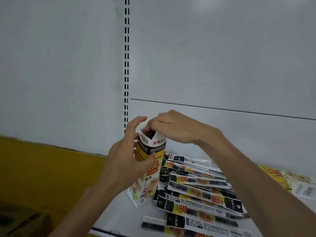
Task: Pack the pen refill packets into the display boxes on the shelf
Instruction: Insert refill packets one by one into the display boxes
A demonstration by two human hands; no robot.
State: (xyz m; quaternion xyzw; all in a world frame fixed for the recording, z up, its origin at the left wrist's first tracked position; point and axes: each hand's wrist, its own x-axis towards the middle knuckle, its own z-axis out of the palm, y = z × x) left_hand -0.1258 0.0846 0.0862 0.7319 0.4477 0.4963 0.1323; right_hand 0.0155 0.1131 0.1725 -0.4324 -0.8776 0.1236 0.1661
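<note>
A tall white, yellow and black display box (148, 183) stands upright on the white shelf (123, 218). My left hand (125, 159) grips its left side, thumb across the front. My right hand (172, 128) is over the open top, with its fingertips down inside the opening among dark packet ends. A spread pile of pen refill packets (200, 194) lies flat on the shelf just right of the box. One packet (153, 224) lies apart near the front edge.
A flattened display box (289, 182) lies at the far right of the shelf. Behind stands the white back panel with a slotted upright (126, 65). A yellow surface (42, 171) and a cardboard carton (20, 223) are at the lower left.
</note>
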